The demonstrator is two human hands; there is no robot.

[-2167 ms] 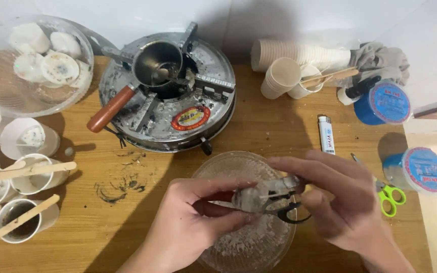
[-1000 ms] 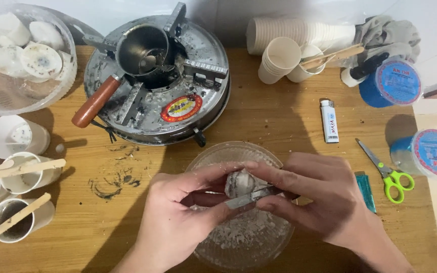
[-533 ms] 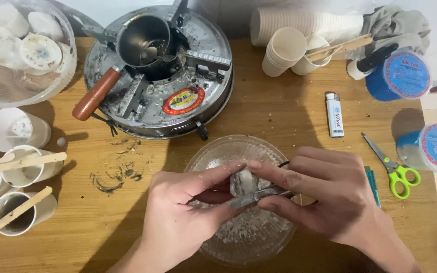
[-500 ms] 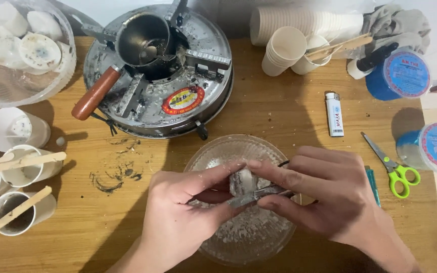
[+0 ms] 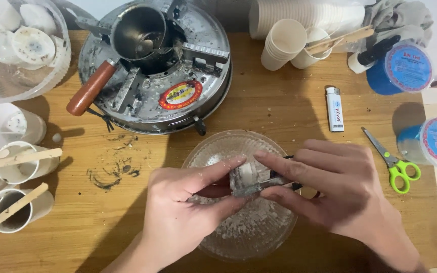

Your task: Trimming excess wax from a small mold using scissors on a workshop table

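— Since half a second ago we see almost no change: both hands have stayed over the clear ribbed glass bowl [image 5: 213,151], and only the view has slid a little, so the round metal stove plate [image 5: 203,60] with its small steel pot [image 5: 137,33] sits slightly more to the left.

— Agreed. What do we make of the textures?

— We see a small whitish, waxy-looking lump [image 5: 243,177], matte and rough, held above pale crumbs scattered in the bowl. A thin metal blade [image 5: 259,188] lies against the lump's lower edge.

— And the hands?

— Our left hand [image 5: 183,212] comes up from below, thumb and forefinger closed in a pinching grip on the lump. Our right hand [image 5: 340,197] reaches in from the right, fingers curled and pressed together around the blade's dark handle, forefinger stretched to the lump's top.

— Around them?

— On the wooden surface [image 5: 279,111] we see a white plastic lighter [image 5: 335,108], green-handled scissors [image 5: 395,162], stacked paper cups [image 5: 284,43] and, at left, cups with flat wooden sticks [image 5: 18,159] across them.
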